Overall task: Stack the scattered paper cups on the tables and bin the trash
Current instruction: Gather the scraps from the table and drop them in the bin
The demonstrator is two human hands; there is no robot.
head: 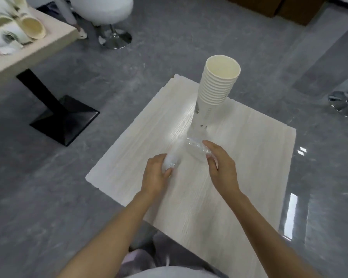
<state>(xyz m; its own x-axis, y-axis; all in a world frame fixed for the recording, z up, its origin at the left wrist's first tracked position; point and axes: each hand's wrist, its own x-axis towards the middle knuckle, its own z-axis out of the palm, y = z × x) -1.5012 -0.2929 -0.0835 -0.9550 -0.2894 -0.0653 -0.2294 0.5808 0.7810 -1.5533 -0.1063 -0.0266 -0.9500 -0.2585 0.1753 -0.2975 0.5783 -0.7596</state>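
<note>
Far cups [31,27] blurred, cropped; plastic wrap [193,146] blurred.

Grey marbled floor [169,47], glossy, reflecting light at right. White round stool [109,9] standing on chrome base [117,40], upper left. Black square pedestal foot [65,121] sitting at left. Second chrome base [344,102] showing at right edge. Brown cabinets [269,5] lining the top.

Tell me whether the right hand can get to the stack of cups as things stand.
Probably yes. The stack of cups stands upright on the table just beyond the right hand, with only the clear plastic wrapper it pinches between them; it would have to drop that first.
</note>
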